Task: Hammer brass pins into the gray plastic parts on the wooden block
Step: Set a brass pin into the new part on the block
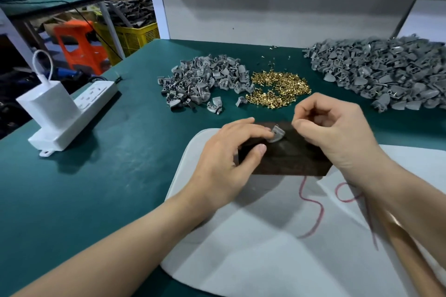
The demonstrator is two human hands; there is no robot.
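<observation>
Your left hand (231,154) lies nearly flat on the wooden block (289,161), fingers almost straight. Its fingertips press one gray part (277,133) onto the block's top, and the thumb rests at the near edge. Just right of that part, your right hand (333,132) is curled, with thumb and forefinger closed tip to tip; whether a pin sits between them is too small to tell. Beyond its knuckles lie the loose brass pins (277,89), with a small heap of gray parts (202,79) beyond the left hand and a larger heap (386,72) out to the right. A wooden handle (398,236) lies beside the right forearm on the white pad (241,236). The pins look tiny, hard and slick, likely best pinched by the shank under the head. The part looks light and stiff, apt to skid unless held at its edges.
</observation>
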